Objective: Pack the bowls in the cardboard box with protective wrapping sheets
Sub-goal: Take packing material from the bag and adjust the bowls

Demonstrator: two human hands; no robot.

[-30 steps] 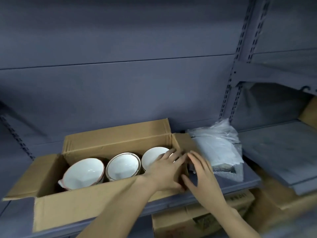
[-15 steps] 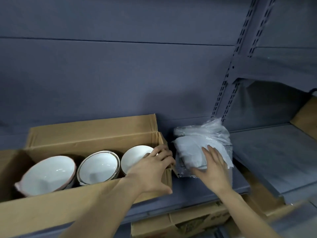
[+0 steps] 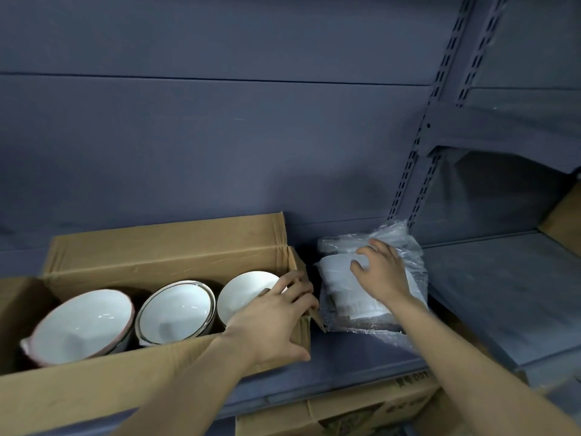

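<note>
Cardboard box (image 3: 163,247) holds three white bowls (image 3: 176,313).

bare shelf (image 3: 503,294) right of sheet pack (image 3: 361,297), box (image 3: 157,247) crowded with bowls (image 3: 176,313)

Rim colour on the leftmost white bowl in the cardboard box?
Pink rim on the leftmost white bowl; head view.

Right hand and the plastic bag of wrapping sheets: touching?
Touching. The head view shows the right hand lying on the bag of wrapping sheets, fingers curled onto its top.
</note>
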